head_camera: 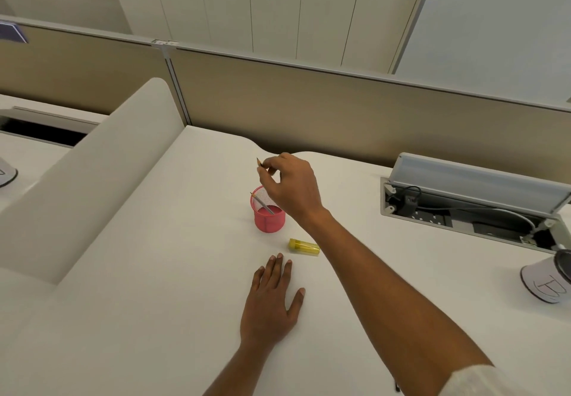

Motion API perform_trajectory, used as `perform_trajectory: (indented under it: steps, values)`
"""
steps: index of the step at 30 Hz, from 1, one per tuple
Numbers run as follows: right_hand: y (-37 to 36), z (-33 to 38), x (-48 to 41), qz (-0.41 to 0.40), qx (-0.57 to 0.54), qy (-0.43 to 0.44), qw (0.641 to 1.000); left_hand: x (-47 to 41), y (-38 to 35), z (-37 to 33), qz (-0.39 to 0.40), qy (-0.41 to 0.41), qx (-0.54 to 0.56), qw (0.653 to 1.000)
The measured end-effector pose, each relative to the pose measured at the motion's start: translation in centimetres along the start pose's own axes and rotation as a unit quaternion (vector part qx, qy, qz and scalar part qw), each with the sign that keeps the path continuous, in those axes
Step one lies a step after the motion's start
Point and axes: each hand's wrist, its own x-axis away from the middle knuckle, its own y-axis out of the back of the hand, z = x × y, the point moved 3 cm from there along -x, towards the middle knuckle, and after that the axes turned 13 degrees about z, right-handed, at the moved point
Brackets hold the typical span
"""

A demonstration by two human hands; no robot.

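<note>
Left hand [272, 303] lies flat; right hand [293, 188] pinches pencil [259, 162] over pink cup [268, 219], yellow case [304, 247] beside.

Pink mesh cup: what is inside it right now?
One pencil leans inside the pink mesh cup. The right hand, pinching a second pencil above, covers the cup's right rim.

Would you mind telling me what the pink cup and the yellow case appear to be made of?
Pink cup: likely painted metal mesh, matte; its wall shows a fine see-through grid. Yellow case: probably translucent plastic, glossy; its body looks see-through.
</note>
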Motion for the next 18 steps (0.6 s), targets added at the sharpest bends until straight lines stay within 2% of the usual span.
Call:
perform_trajectory:
  steps: [7, 12, 18]
  values:
    - [-3.8, -1.3, -0.5, 0.09, 0.065, -0.028, 0.993, 0.0, -0.2, 0.1, -0.008, -0.002, 0.003, 1.0]
    - [-5.3, -2.2, 0.2, 0.139, 0.139, -0.004, 0.981, 0.0, -0.1, 0.1, -0.01, 0.0, 0.0, 1.0]
    - [-6.5, -3.2, 0.3, 0.197, 0.171, 0.0, 0.965, 0.0, -0.2, 0.1, -0.01, 0.0, 0.001, 1.0]
